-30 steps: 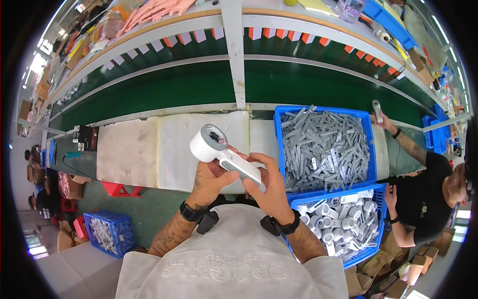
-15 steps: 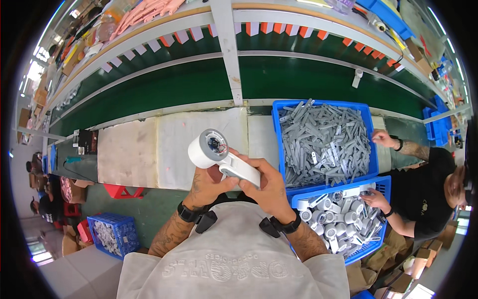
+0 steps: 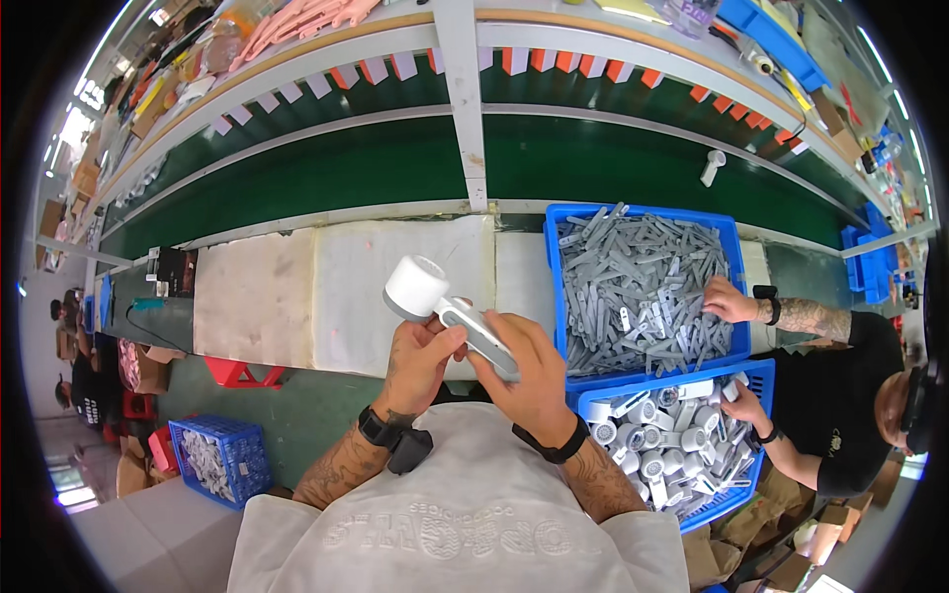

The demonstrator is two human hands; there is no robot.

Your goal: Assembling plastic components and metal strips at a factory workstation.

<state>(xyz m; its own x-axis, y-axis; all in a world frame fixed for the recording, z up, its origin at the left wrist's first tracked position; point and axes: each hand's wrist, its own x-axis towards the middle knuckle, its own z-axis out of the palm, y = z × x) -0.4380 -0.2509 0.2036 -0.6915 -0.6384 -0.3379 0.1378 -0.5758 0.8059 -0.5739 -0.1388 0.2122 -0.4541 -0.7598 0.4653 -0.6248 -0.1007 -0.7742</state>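
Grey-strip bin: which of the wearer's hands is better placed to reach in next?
Right hand, likely: it is nearer the bin, at the wearer's right. Left hand, farther off, could keep the white device both hold.

Round-headed handheld device [image 3: 416, 287], held: 1. Similar device [image 3: 712, 166], on green belt [image 3: 336, 163]: 1. Wearer's hands: 2, left hand [image 3: 413, 364] and right hand [image 3: 521, 371]. Blue tub [image 3: 556, 287]: 1; grey strips [image 3: 643, 287] inside, too many to count. Blue basket [image 3: 763, 395]: 1; white devices [image 3: 657, 465] inside, dozens, overlapping. Blue floor crate [image 3: 252, 465], left: 1. Co-worker [image 3: 850, 405], right: 1.
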